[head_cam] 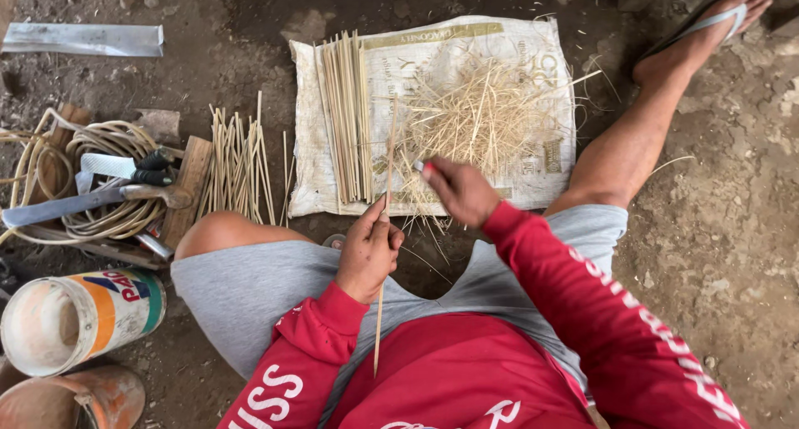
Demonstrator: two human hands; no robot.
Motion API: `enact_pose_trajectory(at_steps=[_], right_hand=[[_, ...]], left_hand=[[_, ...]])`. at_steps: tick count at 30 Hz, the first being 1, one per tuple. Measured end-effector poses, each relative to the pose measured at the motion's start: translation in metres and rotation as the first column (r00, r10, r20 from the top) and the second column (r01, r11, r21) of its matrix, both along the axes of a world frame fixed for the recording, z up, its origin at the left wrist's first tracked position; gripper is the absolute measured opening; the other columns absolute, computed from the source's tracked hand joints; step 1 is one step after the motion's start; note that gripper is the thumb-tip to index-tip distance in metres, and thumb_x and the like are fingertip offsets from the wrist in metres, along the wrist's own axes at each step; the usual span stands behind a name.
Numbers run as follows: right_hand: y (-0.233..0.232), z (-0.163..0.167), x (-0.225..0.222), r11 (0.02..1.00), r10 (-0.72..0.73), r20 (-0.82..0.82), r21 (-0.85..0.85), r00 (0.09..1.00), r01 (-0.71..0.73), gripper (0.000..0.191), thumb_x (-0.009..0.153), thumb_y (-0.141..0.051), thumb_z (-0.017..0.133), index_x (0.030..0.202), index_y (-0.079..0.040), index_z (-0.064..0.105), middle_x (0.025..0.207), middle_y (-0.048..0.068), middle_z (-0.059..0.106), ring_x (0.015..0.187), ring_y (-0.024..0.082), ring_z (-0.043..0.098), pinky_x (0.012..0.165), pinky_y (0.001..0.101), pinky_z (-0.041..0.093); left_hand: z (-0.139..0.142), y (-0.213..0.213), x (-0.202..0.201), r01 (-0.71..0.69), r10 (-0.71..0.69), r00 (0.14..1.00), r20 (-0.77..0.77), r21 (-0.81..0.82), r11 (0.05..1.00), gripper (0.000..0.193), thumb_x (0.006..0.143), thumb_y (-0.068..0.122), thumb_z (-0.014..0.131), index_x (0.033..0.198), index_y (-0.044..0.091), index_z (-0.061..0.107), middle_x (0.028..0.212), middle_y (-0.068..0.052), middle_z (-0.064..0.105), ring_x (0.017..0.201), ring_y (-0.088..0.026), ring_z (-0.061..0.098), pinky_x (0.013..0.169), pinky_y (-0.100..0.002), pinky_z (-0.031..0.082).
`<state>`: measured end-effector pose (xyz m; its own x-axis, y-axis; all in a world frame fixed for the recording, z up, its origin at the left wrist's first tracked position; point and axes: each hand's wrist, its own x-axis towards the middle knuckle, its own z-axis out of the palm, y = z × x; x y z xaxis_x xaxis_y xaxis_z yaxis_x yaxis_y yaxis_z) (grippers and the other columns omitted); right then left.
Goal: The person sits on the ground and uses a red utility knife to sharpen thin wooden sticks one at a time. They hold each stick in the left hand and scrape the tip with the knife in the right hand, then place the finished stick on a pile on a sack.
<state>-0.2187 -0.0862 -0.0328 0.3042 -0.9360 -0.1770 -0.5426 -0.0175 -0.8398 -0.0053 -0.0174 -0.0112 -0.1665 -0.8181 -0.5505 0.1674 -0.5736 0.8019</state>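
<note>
Left hand (369, 250) grip closed on bamboo stick (384, 229); right hand (460, 189) grip closed on red-handled blade (424, 168). Judgement: shave away from fingers, light even strokes over sack (533, 46).

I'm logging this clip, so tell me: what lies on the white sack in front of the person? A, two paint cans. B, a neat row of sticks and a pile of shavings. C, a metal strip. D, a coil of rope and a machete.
B: the sack carries a row of thin sticks on its left part and a loose pile of shavings beside it.
</note>
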Motion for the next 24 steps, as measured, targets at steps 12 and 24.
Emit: enact_pose_trajectory(at_steps=[12, 24], right_hand=[[0.033, 0.032, 0.024, 0.961, 0.070, -0.055, -0.266, 0.996, -0.082, 0.031, 0.105, -0.033, 0.055, 0.114, -0.005, 0.063, 0.075, 0.016, 0.066, 0.064, 0.037, 0.065, 0.060, 0.0459, 0.049], [-0.076, -0.037, -0.015, 0.971, -0.238, -0.126, -0.014, 0.963, 0.239, 0.056, 0.110, -0.051, 0.039, 0.124, -0.005, 0.068, 0.088, 0.009, 0.067, 0.078, 0.019, 0.063, 0.075, 0.0401, 0.051]], left_hand=[[0.005, 0.000, 0.000, 0.012, -0.006, 0.995, -0.102, 0.060, 0.998, 0.048, 0.108, 0.017, 0.041, 0.156, 0.021, 0.044, 0.067, 0.002, 0.047, 0.049, -0.005, 0.036, 0.041, -0.021, 0.031], [0.021, 0.003, 0.001, 0.128, -0.094, 0.968, -0.231, 0.135, 0.983, 0.046, 0.108, 0.017, 0.042, 0.153, 0.020, 0.051, 0.066, 0.002, 0.044, 0.049, -0.004, 0.033, 0.041, -0.020, 0.028]])
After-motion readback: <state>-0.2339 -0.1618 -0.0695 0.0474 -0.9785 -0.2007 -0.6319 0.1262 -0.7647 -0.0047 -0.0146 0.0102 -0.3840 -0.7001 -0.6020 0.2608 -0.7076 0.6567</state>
